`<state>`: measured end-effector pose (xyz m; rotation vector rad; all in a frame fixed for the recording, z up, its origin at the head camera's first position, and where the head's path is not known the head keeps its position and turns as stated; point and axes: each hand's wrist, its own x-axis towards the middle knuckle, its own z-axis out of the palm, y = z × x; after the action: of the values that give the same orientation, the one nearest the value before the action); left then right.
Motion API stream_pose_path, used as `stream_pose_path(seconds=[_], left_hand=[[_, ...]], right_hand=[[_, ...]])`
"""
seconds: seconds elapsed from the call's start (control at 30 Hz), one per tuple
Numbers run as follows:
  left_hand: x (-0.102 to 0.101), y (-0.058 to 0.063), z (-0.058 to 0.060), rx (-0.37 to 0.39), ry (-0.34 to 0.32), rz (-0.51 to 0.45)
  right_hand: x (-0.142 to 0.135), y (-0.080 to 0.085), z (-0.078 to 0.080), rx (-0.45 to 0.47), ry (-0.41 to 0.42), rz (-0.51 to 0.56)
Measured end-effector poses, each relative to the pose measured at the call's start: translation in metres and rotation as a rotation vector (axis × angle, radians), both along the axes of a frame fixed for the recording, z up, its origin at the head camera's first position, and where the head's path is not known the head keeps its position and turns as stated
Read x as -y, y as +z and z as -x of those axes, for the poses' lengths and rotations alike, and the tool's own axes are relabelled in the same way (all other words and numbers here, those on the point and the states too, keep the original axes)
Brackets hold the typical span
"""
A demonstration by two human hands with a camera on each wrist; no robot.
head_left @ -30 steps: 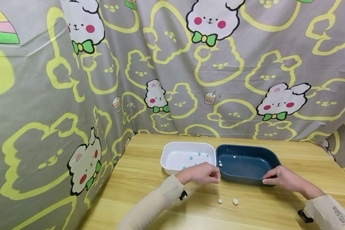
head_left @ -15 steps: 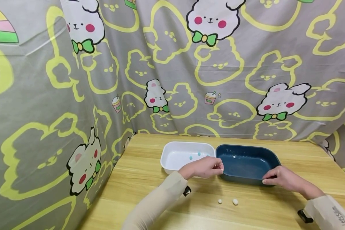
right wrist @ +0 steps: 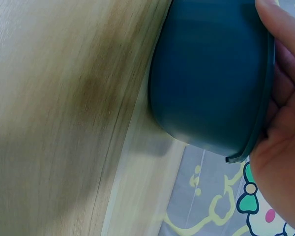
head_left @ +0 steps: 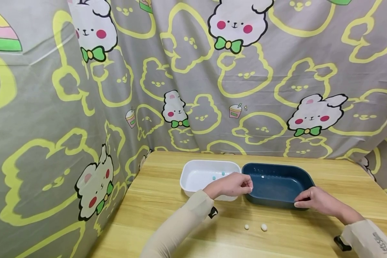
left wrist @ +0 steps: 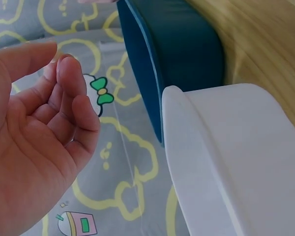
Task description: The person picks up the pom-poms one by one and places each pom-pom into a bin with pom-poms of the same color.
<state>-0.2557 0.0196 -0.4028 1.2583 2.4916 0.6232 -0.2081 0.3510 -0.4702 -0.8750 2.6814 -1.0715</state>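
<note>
My left hand [head_left: 233, 184] hovers where the white basin [head_left: 188, 191] meets the dark blue basin [head_left: 271, 201]. Its fingers are curled, with thumb and index tips close together in the left wrist view; I cannot tell whether something small is pinched between them. With thumb outside and fingers inside, my right hand [head_left: 319, 201] grips the blue basin's near right rim. One small white ball [head_left: 262, 176] shows inside the blue basin. Small teal balls [head_left: 223, 173] lie in the white basin, partly hidden by my left hand. Two white balls, a smaller one [head_left: 246, 227] and a larger one [head_left: 264, 227], rest on the table.
The two basins stand side by side on a wooden table [head_left: 342, 179]. A grey curtain [head_left: 200, 79] with cartoon rabbits hangs behind the table and along its left side.
My left hand has risen up and slightly right, from before the basins to the blue basin's left rim, covering two white balls seen there earlier. The right hand keeps its grip.
</note>
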Motion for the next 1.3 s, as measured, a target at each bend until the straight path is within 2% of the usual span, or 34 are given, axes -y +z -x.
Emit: stream_pose_path(seconds=[0.47,0.63,0.83,1.13,1.3], left_hand=[[-0.020,0.009,0.012,-0.035,-0.008,0.008],[-0.027,0.011,0.015,-0.033,0.010,0.024],[-0.036,0.010,0.023,-0.018,0.027,0.045],[-0.045,0.008,0.037,-0.073,0.030,0.097],[-0.046,0.004,0.044,-0.064,0.057,0.128]], right_hand=[[0.000,0.000,0.000,-0.002,0.007,0.008],[-0.001,0.000,0.001,-0.015,0.013,0.017],[-0.001,0.000,0.000,-0.010,0.013,0.013],[0.000,-0.001,0.000,-0.037,0.017,0.013],[-0.001,-0.001,0.000,-0.029,0.016,0.015]])
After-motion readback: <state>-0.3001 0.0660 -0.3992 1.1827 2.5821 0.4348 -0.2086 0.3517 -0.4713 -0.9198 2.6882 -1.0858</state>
